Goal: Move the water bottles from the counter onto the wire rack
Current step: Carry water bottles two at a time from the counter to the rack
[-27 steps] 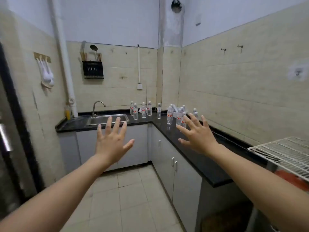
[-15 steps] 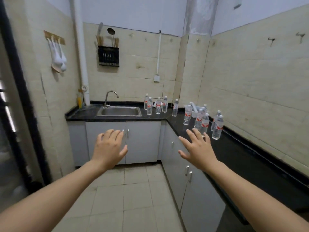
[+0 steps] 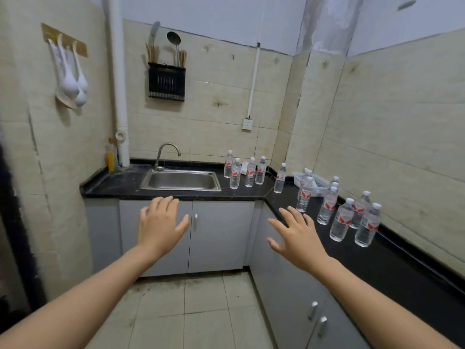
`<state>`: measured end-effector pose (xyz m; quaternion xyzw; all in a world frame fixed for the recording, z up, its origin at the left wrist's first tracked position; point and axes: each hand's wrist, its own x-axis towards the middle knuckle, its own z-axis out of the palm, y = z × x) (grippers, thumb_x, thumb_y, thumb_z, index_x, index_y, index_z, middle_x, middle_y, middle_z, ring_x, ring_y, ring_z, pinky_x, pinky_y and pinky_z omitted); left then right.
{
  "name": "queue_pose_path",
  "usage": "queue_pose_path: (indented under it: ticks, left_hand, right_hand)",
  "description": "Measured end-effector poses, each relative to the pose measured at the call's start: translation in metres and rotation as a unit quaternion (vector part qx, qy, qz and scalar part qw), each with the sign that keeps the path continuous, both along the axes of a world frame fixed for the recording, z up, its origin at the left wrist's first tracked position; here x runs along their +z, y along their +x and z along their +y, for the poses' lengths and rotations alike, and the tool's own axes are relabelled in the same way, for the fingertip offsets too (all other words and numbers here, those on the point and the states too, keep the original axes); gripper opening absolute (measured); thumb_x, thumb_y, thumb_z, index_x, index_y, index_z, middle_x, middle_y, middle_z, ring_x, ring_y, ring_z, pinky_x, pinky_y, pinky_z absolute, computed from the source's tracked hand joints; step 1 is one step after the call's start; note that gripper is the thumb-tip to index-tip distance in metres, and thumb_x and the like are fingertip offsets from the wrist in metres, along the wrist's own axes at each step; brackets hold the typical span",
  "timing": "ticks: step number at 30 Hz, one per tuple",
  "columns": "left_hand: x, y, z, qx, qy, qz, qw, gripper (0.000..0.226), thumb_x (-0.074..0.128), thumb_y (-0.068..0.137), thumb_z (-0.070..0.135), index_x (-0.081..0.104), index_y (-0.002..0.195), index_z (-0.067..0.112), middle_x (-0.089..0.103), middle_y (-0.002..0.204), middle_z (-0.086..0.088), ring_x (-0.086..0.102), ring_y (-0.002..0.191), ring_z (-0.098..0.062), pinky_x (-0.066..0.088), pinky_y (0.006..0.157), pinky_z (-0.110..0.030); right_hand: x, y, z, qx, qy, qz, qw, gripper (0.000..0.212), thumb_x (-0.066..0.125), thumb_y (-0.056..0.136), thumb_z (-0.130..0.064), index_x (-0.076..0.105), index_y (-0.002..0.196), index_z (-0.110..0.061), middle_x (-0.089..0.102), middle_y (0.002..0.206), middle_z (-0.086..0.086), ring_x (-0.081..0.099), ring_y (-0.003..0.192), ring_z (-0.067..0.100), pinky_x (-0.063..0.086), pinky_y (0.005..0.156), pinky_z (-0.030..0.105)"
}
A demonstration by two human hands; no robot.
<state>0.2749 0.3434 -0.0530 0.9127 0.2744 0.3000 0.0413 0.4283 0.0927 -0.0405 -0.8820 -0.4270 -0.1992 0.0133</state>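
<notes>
Several clear water bottles with red labels stand upright on the black L-shaped counter (image 3: 392, 263). One group (image 3: 245, 171) stands right of the sink, a single bottle (image 3: 279, 178) at the corner, and more along the right wall, the nearest (image 3: 366, 225) and its neighbour (image 3: 341, 220). My left hand (image 3: 159, 226) is open, palm down, in front of the cabinet doors. My right hand (image 3: 297, 238) is open with fingers spread, at the counter's front edge, short of the bottles. The wire rack is out of view.
A steel sink (image 3: 181, 180) with a tap sits in the back counter. A white basket (image 3: 313, 181) lies behind the right-hand bottles. A yellow bottle (image 3: 110, 159) stands by the white pipe. Grey cabinets (image 3: 219, 235) line the tiled floor (image 3: 196, 313).
The view has moved closer to the counter and turned left; the wire rack has left the frame. Both hands have dropped lower and stay open, the right one nearer the bottles.
</notes>
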Motion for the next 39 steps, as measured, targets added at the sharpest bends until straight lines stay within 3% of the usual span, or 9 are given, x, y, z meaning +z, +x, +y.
queue_pose_path:
  ticks: [3, 5, 6, 9, 11, 18, 27, 39]
  left_hand:
    - [-0.021, 0.026, 0.024, -0.023, 0.001, 0.025, 0.999, 0.052, 0.043, 0.089, 0.040, 0.039, 0.135, 0.014, 0.041, 0.143, -0.003, 0.030, 0.135, -0.019, 0.023, 0.107, -0.038]
    - [-0.028, 0.045, 0.043, -0.024, -0.016, 0.033, 0.999, 0.053, 0.041, 0.090, 0.041, 0.037, 0.137, 0.015, 0.039, 0.145, -0.002, 0.029, 0.135, -0.018, 0.024, 0.109, -0.037]
    - [-0.031, 0.055, 0.053, -0.020, -0.033, 0.030, 0.999, 0.053, 0.041, 0.090, 0.040, 0.037, 0.137, 0.015, 0.039, 0.145, -0.002, 0.029, 0.135, -0.018, 0.025, 0.109, -0.037]
    - [-0.035, 0.090, 0.083, -0.018, -0.068, 0.031, 0.997, 0.052, 0.040, 0.091, 0.039, 0.036, 0.137, 0.016, 0.038, 0.145, -0.002, 0.029, 0.135, -0.018, 0.026, 0.108, -0.037]
    - [-0.037, 0.118, 0.104, -0.020, -0.067, 0.038, 0.997, 0.052, 0.041, 0.091, 0.039, 0.035, 0.137, 0.016, 0.038, 0.145, -0.001, 0.029, 0.135, -0.017, 0.026, 0.109, -0.036]
    - [-0.037, 0.211, 0.177, 0.012, -0.115, 0.021, 0.993, 0.048, 0.046, 0.090, 0.034, 0.040, 0.133, 0.014, 0.042, 0.141, -0.002, 0.033, 0.132, -0.019, 0.030, 0.105, -0.037]
    - [-0.079, 0.286, 0.262, 0.058, -0.183, 0.030, 0.981, 0.047, 0.049, 0.089, 0.032, 0.043, 0.131, 0.013, 0.045, 0.139, -0.004, 0.036, 0.130, -0.023, 0.033, 0.102, -0.039]
    - [-0.134, 0.449, 0.388, -0.014, -0.310, 0.005, 0.951, 0.043, 0.052, 0.088, 0.024, 0.048, 0.127, 0.006, 0.049, 0.134, -0.013, 0.041, 0.122, -0.030, 0.037, 0.098, -0.040]
  right_hand:
    - [-0.014, 0.021, 0.028, 0.003, -0.022, 0.014, 1.000, 0.050, 0.058, 0.085, -0.039, 0.052, 0.129, -0.017, 0.038, 0.145, 0.019, 0.025, 0.139, 0.037, 0.021, 0.109, 0.056]
    - [-0.019, 0.042, 0.047, 0.010, -0.011, 0.006, 1.000, 0.047, 0.068, 0.078, -0.035, 0.061, 0.119, -0.013, 0.050, 0.134, 0.024, 0.039, 0.131, 0.043, 0.033, 0.100, 0.059]
    - [-0.020, 0.054, 0.057, 0.010, -0.006, 0.012, 1.000, 0.048, 0.067, 0.079, -0.036, 0.060, 0.121, -0.014, 0.048, 0.136, 0.024, 0.038, 0.132, 0.042, 0.033, 0.101, 0.057]
    - [-0.029, 0.099, 0.084, -0.003, -0.047, 0.030, 0.998, 0.053, 0.040, 0.091, -0.048, 0.035, 0.140, -0.026, 0.018, 0.155, 0.009, 0.008, 0.145, 0.025, 0.014, 0.114, 0.043]
    - [-0.030, 0.134, 0.105, -0.016, -0.051, 0.038, 0.998, 0.054, 0.033, 0.092, -0.051, 0.028, 0.142, -0.030, 0.012, 0.156, 0.004, 0.002, 0.145, 0.021, 0.011, 0.115, 0.039]
    - [-0.043, 0.235, 0.195, 0.001, 0.031, 0.134, 0.991, 0.053, 0.039, 0.092, -0.047, 0.034, 0.140, -0.025, 0.018, 0.155, 0.004, 0.009, 0.144, 0.018, 0.015, 0.113, 0.036]
    - [-0.098, 0.324, 0.294, 0.021, 0.016, 0.196, 0.980, 0.052, 0.040, 0.091, -0.048, 0.037, 0.137, -0.025, 0.023, 0.152, 0.003, 0.015, 0.141, 0.015, 0.019, 0.111, 0.034]
    - [-0.130, 0.434, 0.395, -0.099, 0.037, 0.245, 0.964, 0.050, 0.044, 0.091, -0.045, 0.039, 0.137, -0.025, 0.031, 0.148, 0.002, 0.023, 0.138, 0.018, 0.024, 0.109, 0.035]
